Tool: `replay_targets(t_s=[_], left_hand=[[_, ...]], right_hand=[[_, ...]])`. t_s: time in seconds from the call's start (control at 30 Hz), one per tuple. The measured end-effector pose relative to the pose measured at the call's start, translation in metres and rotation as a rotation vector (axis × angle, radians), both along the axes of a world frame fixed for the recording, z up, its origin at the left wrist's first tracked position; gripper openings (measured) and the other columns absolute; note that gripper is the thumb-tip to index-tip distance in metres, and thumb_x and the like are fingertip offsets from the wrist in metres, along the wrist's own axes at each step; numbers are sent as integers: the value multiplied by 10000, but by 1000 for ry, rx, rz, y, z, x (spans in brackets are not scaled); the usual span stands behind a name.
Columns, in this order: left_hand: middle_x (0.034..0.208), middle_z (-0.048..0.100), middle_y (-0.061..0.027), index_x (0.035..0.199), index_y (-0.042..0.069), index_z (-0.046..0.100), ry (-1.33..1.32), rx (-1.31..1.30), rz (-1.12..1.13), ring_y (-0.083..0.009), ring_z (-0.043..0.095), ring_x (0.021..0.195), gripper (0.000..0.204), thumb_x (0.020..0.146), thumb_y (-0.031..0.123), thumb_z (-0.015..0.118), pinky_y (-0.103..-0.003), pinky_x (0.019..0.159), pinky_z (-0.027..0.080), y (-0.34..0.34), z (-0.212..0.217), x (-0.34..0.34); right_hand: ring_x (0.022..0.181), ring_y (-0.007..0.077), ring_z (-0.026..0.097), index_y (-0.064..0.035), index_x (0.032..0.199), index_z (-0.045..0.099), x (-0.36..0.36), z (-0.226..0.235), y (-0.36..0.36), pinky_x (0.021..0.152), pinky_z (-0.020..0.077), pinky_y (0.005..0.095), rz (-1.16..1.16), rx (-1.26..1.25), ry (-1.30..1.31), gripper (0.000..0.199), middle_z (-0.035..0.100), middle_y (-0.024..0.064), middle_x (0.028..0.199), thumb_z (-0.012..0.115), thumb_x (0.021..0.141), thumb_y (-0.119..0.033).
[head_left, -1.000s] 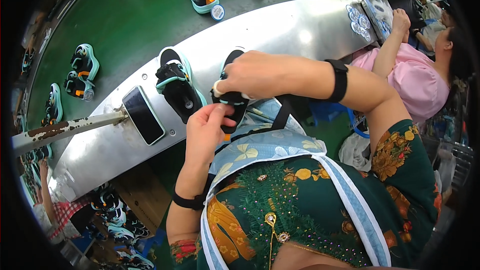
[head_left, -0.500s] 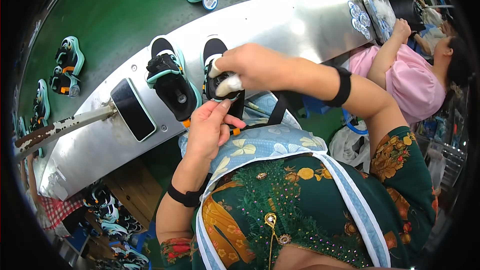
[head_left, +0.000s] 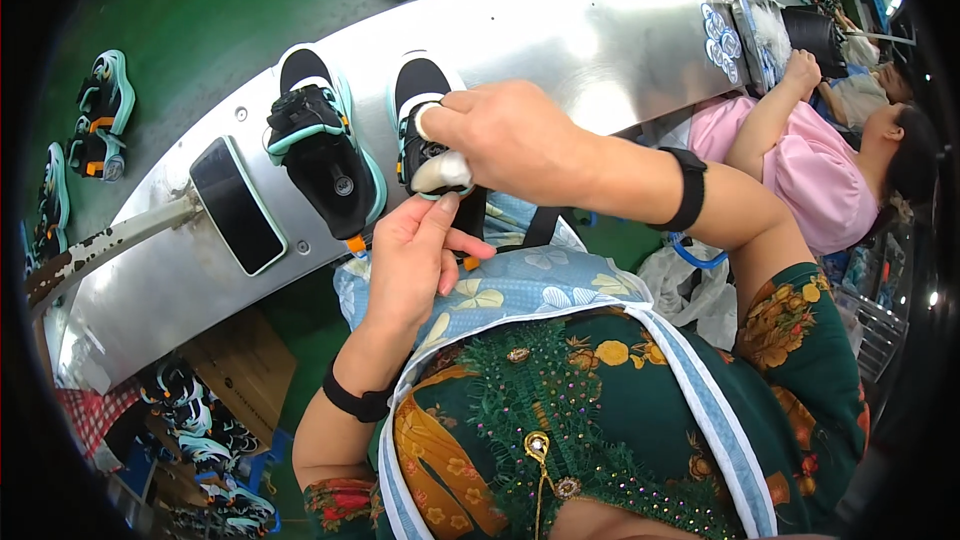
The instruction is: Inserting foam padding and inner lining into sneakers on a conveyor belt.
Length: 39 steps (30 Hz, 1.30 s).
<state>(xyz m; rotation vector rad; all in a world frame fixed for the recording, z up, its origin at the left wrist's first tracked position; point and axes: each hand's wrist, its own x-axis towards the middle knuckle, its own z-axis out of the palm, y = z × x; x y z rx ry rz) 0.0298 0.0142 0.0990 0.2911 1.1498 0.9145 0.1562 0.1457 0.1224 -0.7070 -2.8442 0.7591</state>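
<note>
A black sneaker with a pale mint sole lies at the near edge of the metal bench, toe pointing away. From the right my right hand reaches over it, white covers on some fingertips. These fingers are bent and pressed onto the upper around the tongue. My left hand pinches the edge of the tongue at the near side, thumb against forefinger, the other fingers curled loosely. Just left stands the matching sneaker, untouched, with an orange heel loop. My right hand hides much of the first sneaker's middle.
A phone lies on the metal bench, beside a worn metal bar. Beyond runs a green surface carrying more sneakers. Round tags lie at right near a co-worker in pink.
The view has shifted a little, so bench and shoes sit slightly left and higher. My right covered fingertip has moved slightly toward my left hand's pinch, which holds on.
</note>
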Motion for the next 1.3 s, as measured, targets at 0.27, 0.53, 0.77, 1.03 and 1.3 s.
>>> replay_targets(t_s=[0.27,0.53,0.77,1.03,1.3], left_hand=[[672,668,-152,977,3,600,61,-26,-12,-49,363,318,255,971,230,483,-192,333,276,0,5,5],[663,666,-149,942,-6,600,64,-30,4,-57,391,333,259,967,228,492,-194,341,296,3,5,6],[664,666,-146,937,-9,597,89,-45,-11,-61,409,346,253,964,222,496,-192,353,316,4,6,4],[682,670,-153,943,-13,589,74,-42,-17,-82,460,368,265,972,227,482,-200,366,349,4,7,5],[666,665,-140,1024,-19,586,87,-53,-34,-75,441,358,266,973,216,473,-202,371,351,7,10,8]], right_hand=[[787,335,602,-54,847,561,7,8,0,680,469,424,14,-148,58,181,579,147,790,648,760,-186],[762,316,590,-57,914,578,10,8,9,657,466,408,10,-205,76,252,565,117,750,679,753,-223],[755,327,589,-59,845,575,8,8,-1,666,470,411,-109,-36,73,188,563,117,749,665,764,-203],[760,312,590,-91,1056,596,12,-6,-3,652,465,398,-67,-99,108,295,558,134,823,677,795,-202],[757,310,574,-95,1057,617,15,-11,5,671,467,380,41,-362,184,328,546,125,833,707,758,-198]])
